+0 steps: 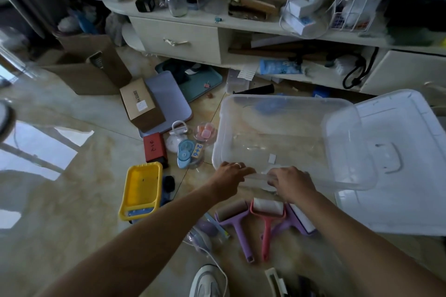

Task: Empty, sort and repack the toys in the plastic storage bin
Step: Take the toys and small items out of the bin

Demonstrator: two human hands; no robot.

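Note:
The clear plastic storage bin (pixel 284 103) stands on the floor with almost nothing inside but a small white scrap. My left hand (pixel 229 176) and my right hand (pixel 292 183) both grip its near rim, side by side. Its white lid (pixel 398 164) lies flat to the right. Toys lie on the floor around it: a purple roller (pixel 239 222), a pink roller (pixel 266 219) and a third roller (pixel 301 219) in front, a yellow tray (pixel 142 190) to the left, a red block (pixel 154 147), a blue toy (pixel 184 154) and a jar of pink cubes (pixel 205 132).
A cluttered white TV cabinet (pixel 178 38) runs along the back. Cardboard boxes (pixel 140 103) and a grey mat (pixel 169 96) lie at the left. A white shoe (pixel 207 282) is at the bottom edge. Bare tiled floor lies to the left.

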